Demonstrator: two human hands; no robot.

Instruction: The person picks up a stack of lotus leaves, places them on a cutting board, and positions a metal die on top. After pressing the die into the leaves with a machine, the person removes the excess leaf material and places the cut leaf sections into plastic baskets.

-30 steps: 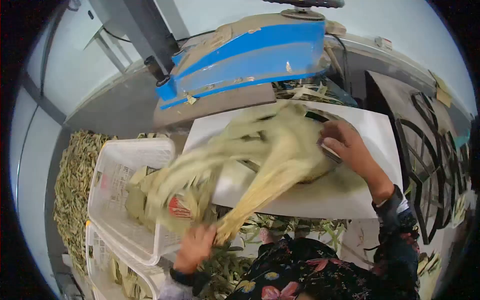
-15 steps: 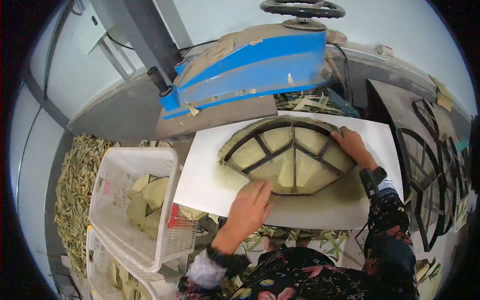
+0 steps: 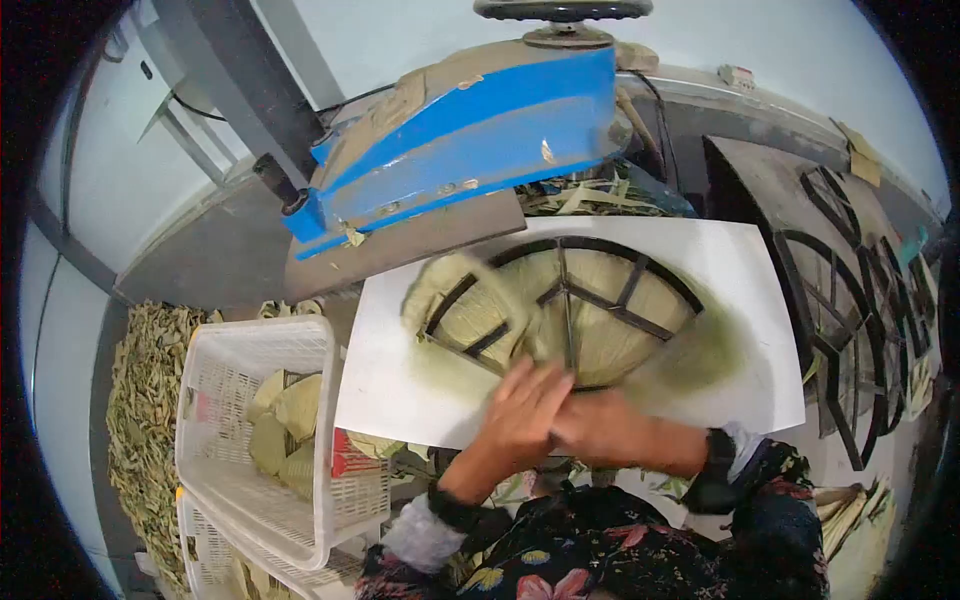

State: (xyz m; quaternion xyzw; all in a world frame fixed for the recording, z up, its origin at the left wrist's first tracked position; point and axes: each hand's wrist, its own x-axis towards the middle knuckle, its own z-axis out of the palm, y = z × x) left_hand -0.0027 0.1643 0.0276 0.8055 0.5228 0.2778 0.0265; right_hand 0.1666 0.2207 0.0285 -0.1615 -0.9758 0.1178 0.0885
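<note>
A black metal cutting frame (image 3: 628, 290) with curved top and inner bars lies on the white board (image 3: 385, 345). Pale green leaf pieces (image 3: 605, 335) fill its sections. A curled leaf strip (image 3: 435, 280) rests over and beside its left end. At the frame's lower edge, my left hand (image 3: 515, 415) has its fingers stretched out near a leaf piece. My right hand (image 3: 600, 425) is smeared by motion and crosses against my left hand's fingers; its own fingers and anything in them cannot be made out.
White baskets (image 3: 325, 440) with cut leaves stand at left, beside a leaf heap (image 3: 150, 430). A blue press (image 3: 480, 135) with a black handwheel (image 3: 565, 10) is behind the board. More black frames (image 3: 835, 330) lie on a dark slab (image 3: 745, 165) at right.
My right hand has left the frame's right end and come down and left to my left hand. The leaf trimming along the top rim has shifted to the left end. The view has shifted slightly.
</note>
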